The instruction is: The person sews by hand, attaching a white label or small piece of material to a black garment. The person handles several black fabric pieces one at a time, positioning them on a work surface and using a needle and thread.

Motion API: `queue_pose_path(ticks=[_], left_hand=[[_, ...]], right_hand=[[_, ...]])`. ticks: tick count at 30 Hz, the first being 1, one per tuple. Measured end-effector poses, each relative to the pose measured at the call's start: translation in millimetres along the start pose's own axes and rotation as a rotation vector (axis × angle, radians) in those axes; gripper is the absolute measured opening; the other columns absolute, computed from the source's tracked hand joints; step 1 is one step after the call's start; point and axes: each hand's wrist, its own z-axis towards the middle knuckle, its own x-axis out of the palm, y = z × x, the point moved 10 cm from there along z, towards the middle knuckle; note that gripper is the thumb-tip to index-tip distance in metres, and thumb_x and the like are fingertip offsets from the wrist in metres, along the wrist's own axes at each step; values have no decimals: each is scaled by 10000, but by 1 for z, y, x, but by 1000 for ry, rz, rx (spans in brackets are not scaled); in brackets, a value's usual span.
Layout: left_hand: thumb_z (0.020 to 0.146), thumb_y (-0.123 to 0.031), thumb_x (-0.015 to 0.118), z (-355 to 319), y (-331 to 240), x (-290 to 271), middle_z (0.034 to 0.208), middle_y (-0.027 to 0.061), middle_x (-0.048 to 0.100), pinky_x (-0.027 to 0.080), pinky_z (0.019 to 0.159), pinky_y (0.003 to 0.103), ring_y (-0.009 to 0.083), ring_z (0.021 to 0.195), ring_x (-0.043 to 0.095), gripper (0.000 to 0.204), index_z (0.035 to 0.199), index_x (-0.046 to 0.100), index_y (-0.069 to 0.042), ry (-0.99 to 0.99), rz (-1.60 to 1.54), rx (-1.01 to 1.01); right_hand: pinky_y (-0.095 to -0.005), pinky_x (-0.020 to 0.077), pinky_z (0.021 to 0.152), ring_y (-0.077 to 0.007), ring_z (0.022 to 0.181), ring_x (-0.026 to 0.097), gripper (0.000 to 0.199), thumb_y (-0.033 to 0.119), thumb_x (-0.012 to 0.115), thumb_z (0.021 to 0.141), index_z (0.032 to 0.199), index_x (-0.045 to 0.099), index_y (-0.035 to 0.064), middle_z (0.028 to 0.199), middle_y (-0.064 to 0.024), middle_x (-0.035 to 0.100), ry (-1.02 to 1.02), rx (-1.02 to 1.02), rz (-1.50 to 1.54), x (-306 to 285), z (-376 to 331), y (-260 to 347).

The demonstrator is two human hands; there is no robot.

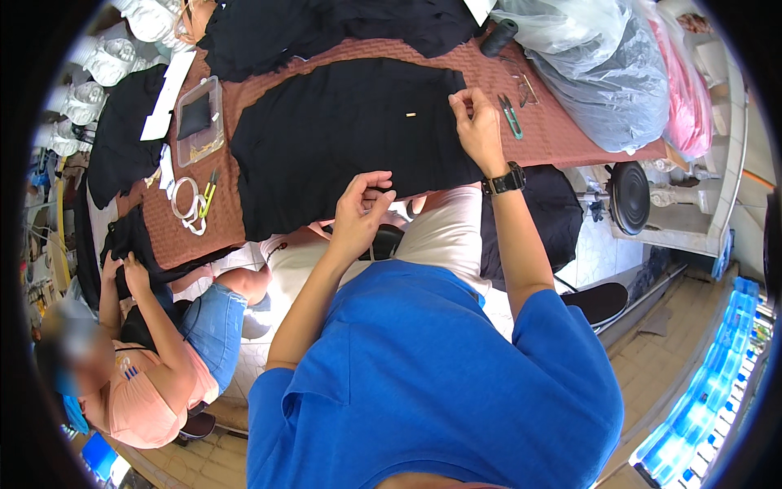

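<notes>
A black cloth garment piece (350,130) is spread flat on the table before me, with a small gold-coloured tab (410,115) lying on it. My right hand (478,130), with a dark watch at the wrist, is over the cloth's right edge. Its thumb and fingertips are pinched together, and whatever is between them is too small to make out. Over the near edge of the cloth is my left hand (362,213), its fingers half curled and the thumb a little apart. I see nothing in it. Green-handled thread snips (511,118) lie right of my right hand.
On the brown quilted table cover (216,232) are a clear plastic box (200,122), a white tape roll (185,198) and a yellow cutter (209,194). A black thread cone (498,37) and stuffed plastic bags (599,81) stand far right. A co-worker (159,375) sits at left, handling black cloth.
</notes>
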Motion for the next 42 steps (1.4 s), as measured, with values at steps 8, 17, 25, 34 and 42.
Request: queue_pose_path(ticks=[8, 17, 25, 34, 42], left_hand=[[938, -50, 672, 2, -3, -8, 1136, 93, 633, 522, 802, 246, 91, 889, 616, 310, 1240, 632, 2, -39, 59, -26], [1014, -239, 611, 0, 22, -48, 1219, 107, 602, 509, 891, 296, 138, 1005, 614, 442, 1387, 542, -13, -312, -126, -120], [1060, -406, 475, 7, -22, -44, 1420, 146, 541, 417, 1094, 400, 234, 1279, 531, 579, 1501, 422, -33, -133, -528, -7], [1051, -456, 468, 5, -51, -103, 1443, 157, 525, 404, 1110, 411, 256, 1300, 521, 627, 1504, 413, -26, -103, -728, -7], [1043, -501, 463, 8, -79, -106, 1463, 168, 510, 392, 1125, 422, 275, 1318, 513, 671, 1508, 406, -19, 282, -1055, -43]], right_hand=[[-392, 499, 672, -298, 726, 637, 145, 82, 680, 909, 1006, 608, 1, 818, -159, 650, 121, -215, -185, 21, -11, -24], [-442, 510, 590, -384, 696, 664, 111, 98, 571, 1004, 1083, 522, 37, 809, -190, 644, 271, -295, 154, 10, -39, 145], [-397, 543, 536, -293, 704, 680, 306, 151, 679, 825, 1063, 534, 27, 1116, -149, 569, 855, -844, 467, 78, -203, 324], [-380, 475, 962, -262, 1071, 627, 469, 431, 514, 1045, 1164, 669, 5, 1123, -145, 679, 120, -459, 539, 6, 38, 230], [-356, 422, 1053, -159, 1163, 586, 603, 476, 568, 1004, 1438, 524, 59, 1252, -33, 649, 1329, 193, 1494, 63, -43, 195]])
